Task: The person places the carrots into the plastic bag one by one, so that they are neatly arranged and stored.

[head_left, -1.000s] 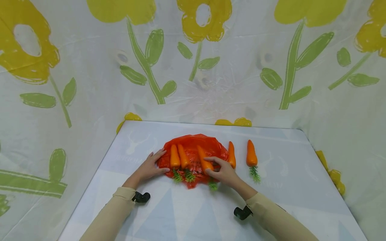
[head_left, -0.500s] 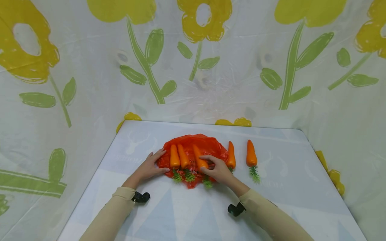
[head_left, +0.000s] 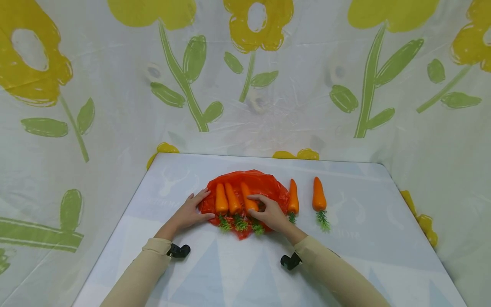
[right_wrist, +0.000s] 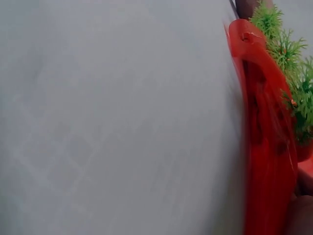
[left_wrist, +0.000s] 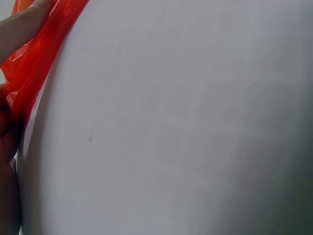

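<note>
A red plastic bag point(head_left: 264, 182) lies spread on the table, with three orange carrots on it. My right hand point(head_left: 271, 213) pinches the rightmost of these, a carrot point(head_left: 247, 197) with feathery green tops, between thumb and fingers. Just left of it lie a second carrot point(head_left: 232, 199) and a third carrot point(head_left: 221, 200), side by side. My left hand point(head_left: 189, 214) rests at the bag's left edge, fingers and thumb spread. In the left wrist view the thumb point(left_wrist: 22, 32) lies on the red plastic. Green carrot tops point(right_wrist: 288, 54) show beside the bag in the right wrist view.
One carrot point(head_left: 293, 198) lies at the bag's right edge, and another carrot point(head_left: 319, 195) is on the table further right. The pale table point(head_left: 368, 256) ends at a flower-printed cloth point(head_left: 291, 115) behind and at both sides.
My right hand has moved left with its carrot, bringing it close beside the two other carrots on the bag. The left hand has stayed at the bag's left edge.
</note>
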Demonstrator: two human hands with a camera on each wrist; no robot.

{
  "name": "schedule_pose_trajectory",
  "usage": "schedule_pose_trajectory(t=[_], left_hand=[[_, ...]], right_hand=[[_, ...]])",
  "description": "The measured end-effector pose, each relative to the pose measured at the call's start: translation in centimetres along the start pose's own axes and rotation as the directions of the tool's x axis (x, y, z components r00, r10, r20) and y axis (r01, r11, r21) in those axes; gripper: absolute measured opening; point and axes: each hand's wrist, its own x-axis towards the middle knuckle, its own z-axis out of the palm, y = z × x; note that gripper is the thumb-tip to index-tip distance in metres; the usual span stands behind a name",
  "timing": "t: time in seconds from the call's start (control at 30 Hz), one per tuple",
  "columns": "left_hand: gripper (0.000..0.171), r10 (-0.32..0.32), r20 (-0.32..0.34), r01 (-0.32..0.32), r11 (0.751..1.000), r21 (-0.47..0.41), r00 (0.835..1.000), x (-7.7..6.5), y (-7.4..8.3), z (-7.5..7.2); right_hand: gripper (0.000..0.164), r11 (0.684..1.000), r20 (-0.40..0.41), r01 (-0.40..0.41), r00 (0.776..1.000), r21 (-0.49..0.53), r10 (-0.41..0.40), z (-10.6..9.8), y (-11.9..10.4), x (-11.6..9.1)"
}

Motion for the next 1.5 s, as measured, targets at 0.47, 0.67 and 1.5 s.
schedule_pose_trajectory(t=[0.47, 0.67, 1.5], left_hand=[[0.098, 0.005, -0.003, -0.005, 1.000, -0.007, 1.000, 0.06, -0.17, 0.00], [0.097, 0.022, -0.012, -0.022, 1.000, -0.010, 1.000, 0.11, -0.12, 0.00], [0.097, 0.037, -0.014, -0.038, 0.999, -0.009, 0.999, 0.19, -0.41, 0.13]], right_hand=[[0.047, 0.999, 0.051, -0.008, 0.999, -0.051, 0.011, 0.68, -0.18, 0.49], [0.047, 0.996, 0.093, 0.009, 0.996, -0.085, -0.001, 0.50, -0.34, 0.49], [0.055, 0.995, 0.057, -0.011, 0.998, -0.096, 0.017, 0.61, -0.08, 0.04]])
